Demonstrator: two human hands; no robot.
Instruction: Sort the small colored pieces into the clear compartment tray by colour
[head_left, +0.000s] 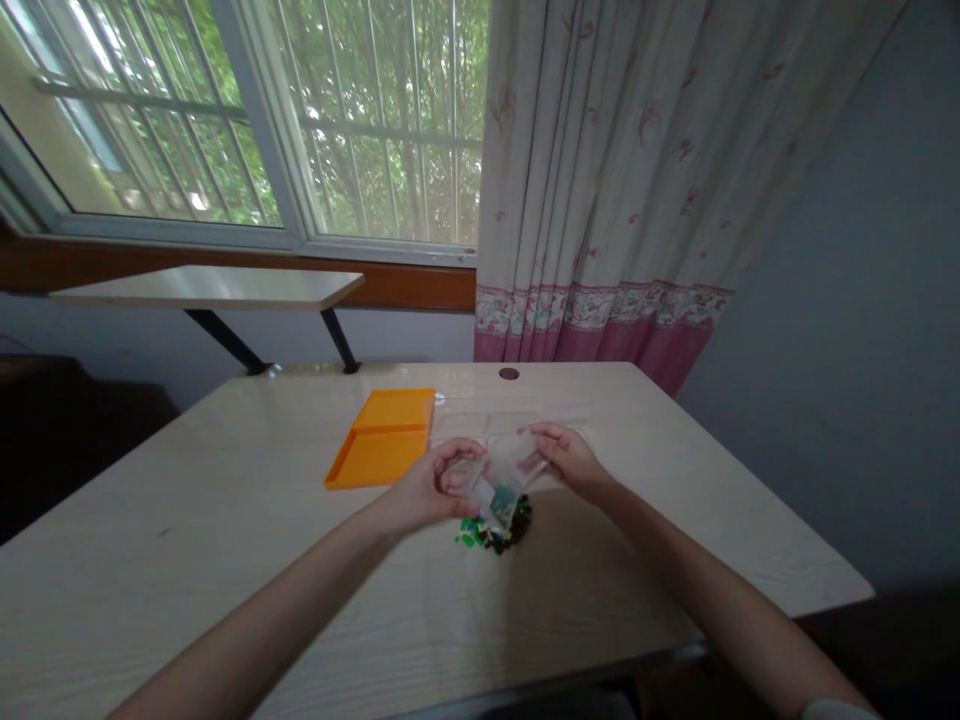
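A small clear plastic bag (504, 478) hangs between my two hands, with something greenish showing in its lower part. My left hand (439, 485) has its fingers curled around the bag's left edge. At the upper right edge, my right hand (566, 455) pinches the bag between thumb and fingers. Just below lies a pile of tiny pieces (495, 540) in green, blue, pale and dark brown or black, partly covered by the bag. What each tiny piece is, I cannot make out.
An open orange tray (397, 415) with two halves lies left of my hands. Behind the bag is a clear sectioned plastic sheet or tray (510, 415). The pale table (225, 560) has a round cable hole (509, 374) and a raised shelf (225, 287) at the back left.
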